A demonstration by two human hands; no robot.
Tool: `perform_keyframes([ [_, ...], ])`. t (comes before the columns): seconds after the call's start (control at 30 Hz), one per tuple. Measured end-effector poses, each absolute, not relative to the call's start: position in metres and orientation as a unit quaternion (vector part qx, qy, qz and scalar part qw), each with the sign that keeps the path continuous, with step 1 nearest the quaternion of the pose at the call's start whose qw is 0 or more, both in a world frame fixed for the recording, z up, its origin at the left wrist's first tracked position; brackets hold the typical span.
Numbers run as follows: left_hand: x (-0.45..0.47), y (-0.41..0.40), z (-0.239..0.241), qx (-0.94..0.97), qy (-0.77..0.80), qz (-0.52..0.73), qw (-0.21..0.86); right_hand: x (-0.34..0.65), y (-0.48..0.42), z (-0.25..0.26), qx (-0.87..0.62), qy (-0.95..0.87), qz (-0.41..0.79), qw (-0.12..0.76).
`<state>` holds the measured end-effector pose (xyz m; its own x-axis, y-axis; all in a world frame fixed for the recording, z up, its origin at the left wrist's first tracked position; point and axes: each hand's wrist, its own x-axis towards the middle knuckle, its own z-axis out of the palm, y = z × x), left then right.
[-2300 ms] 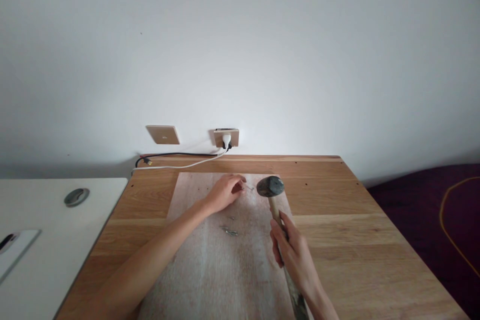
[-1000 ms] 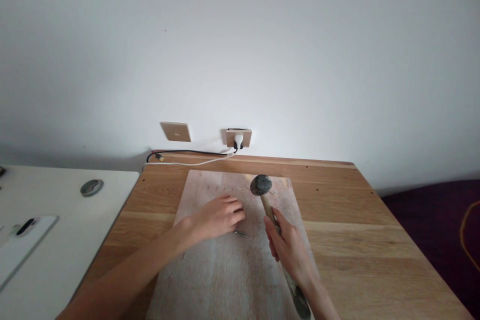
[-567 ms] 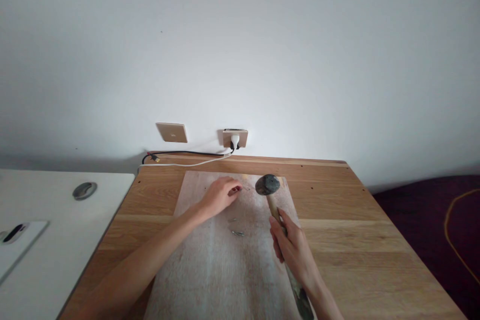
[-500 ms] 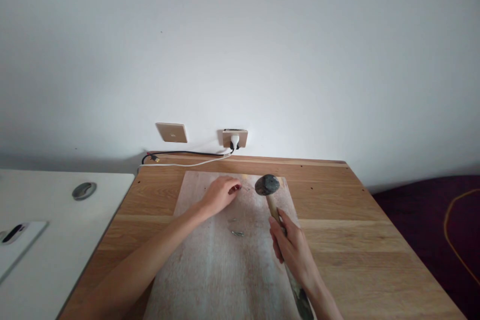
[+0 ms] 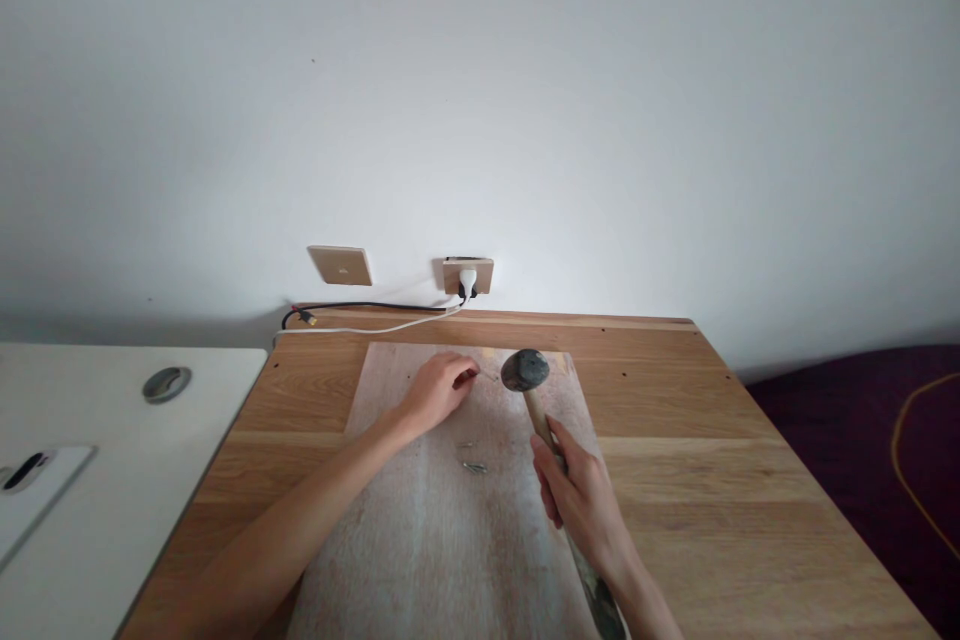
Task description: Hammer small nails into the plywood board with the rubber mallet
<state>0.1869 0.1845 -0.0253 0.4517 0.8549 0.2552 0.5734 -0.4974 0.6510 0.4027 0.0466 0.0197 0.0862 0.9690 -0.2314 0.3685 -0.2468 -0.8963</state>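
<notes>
My right hand [image 5: 574, 485] is wrapped round the handle of a mallet [image 5: 526, 372] with a dark, rounded head. The head is raised over the far part of a pale, worn wooden board [image 5: 420, 540]. Left of it, my left hand [image 5: 444, 388] is closed in a pinch near the board's far edge. A thin nail [image 5: 486, 375] pokes out from its fingertips toward the mallet head; its tip is too small to make out. Several loose nails [image 5: 474, 467] lie on the board nearer to me, between the two hands.
Under the board is a wooden tabletop [image 5: 697, 480]. A wall socket [image 5: 480, 272] with a white plug and cables sits behind its back edge. On the left stands a white desk [image 5: 202, 440] with a round grommet [image 5: 166, 384]. Dark purple cloth [image 5: 855, 420] is at right.
The mallet head has shifted slightly left, closer to my left hand, and my right hand moved with it. My left hand has stayed nearly in place.
</notes>
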Motion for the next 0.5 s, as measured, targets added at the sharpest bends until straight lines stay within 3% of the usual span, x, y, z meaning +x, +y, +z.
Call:
perform_keyframes([
  [0.5, 0.189, 0.187, -0.034, 0.789, 0.428, 0.324, 0.298, 0.387, 0.056, 0.024, -0.639, -0.534, 0.457, 0.312],
])
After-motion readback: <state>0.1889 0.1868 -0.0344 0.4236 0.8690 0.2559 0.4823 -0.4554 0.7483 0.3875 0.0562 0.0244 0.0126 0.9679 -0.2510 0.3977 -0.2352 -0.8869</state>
